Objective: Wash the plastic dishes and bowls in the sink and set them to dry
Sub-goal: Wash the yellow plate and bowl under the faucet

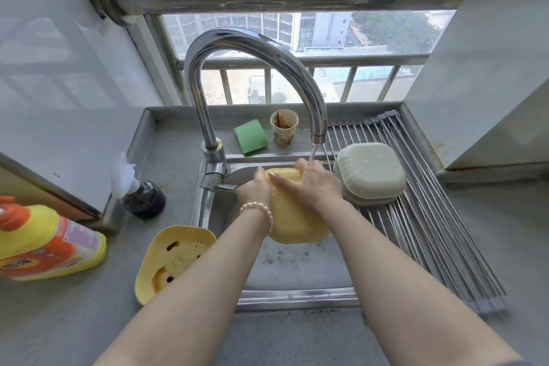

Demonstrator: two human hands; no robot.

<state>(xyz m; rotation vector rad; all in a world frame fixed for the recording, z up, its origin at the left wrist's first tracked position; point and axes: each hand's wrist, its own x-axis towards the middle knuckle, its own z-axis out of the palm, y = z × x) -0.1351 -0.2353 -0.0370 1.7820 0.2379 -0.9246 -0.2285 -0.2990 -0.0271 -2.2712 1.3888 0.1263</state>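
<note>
A yellow plastic dish [297,217] is held over the sink [297,297], its underside facing me and its far end under running water from the faucet [252,47]. My left hand [255,187] grips its left edge. My right hand [309,184] lies over its top end, thumb across the dish. A second yellow dish [172,261], stained brown, leans on the counter left of the sink. Pale green dishes [370,172] lie stacked upside down on the roll-up drying rack [430,232].
A green sponge [250,137] and a stained paper cup [283,127] sit behind the sink. A yellow and orange detergent bottle [47,241] lies at the far left, a dark bottle [144,200] near the wall. A window with railing is behind.
</note>
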